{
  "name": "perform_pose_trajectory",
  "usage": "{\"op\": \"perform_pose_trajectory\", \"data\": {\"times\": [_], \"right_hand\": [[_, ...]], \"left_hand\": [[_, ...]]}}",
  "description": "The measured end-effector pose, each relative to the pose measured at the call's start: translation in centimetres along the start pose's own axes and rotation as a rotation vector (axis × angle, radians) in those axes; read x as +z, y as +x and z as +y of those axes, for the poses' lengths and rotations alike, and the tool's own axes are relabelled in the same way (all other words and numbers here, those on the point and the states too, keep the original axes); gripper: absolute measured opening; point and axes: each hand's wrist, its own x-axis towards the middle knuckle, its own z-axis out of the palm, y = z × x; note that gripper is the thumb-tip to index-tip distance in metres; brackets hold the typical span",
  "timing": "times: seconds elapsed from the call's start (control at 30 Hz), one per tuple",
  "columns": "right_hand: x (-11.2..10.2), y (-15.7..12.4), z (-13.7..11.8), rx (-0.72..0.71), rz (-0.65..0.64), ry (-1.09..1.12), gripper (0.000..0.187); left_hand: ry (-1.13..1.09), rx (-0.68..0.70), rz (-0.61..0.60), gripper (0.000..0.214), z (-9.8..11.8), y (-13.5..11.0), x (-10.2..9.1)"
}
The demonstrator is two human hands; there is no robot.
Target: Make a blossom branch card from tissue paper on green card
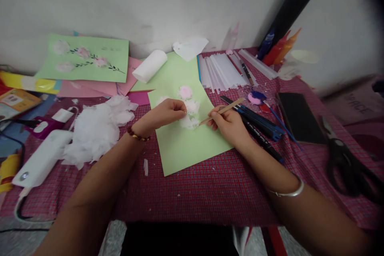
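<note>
Sheet of light green paper sits mid-frame on checked counter, pink and white tufts on it. Right hand clamped on wooden stick, tip at lowest white tuft. Left hand: fingertips together at the tufts, can't tell if anything's pinched. Containers: clear plastic piece, right of centre, carries pink, blue and red blobs. Blue bottle, red bottle and orange bottle upper right, fill levels unreadable. White tissue heap left, loose, no container.
</note>
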Motion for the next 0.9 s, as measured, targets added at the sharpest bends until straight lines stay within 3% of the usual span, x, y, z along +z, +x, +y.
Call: {"op": "perform_pose_trajectory", "data": {"times": [0.2,0.6,0.77,0.9], "right_hand": [[0.1,0.1,-0.2,-0.002,0.008,0.02,0.019],[0.2,0.2,-0.5,0.033,0.001,0.092,0.015],[0.2,0.3,-0.2,0.047,-0.023,0.104,0.015],[0.2,0.4,0.2,0.045,-0.015,0.114,0.016]], "left_hand": [[0.034,-0.016,0.064,0.008,-0.4,-0.2,0.0],[0.016,-0.003,0.007,0.008,0.3,-0.4,0.0],[-0.076,-0.021,-0.066,0.009,0.9,-0.7,1.6],[-0.007,-0.046,-0.007,0.009,0.9,-0.3,3.4]]}}
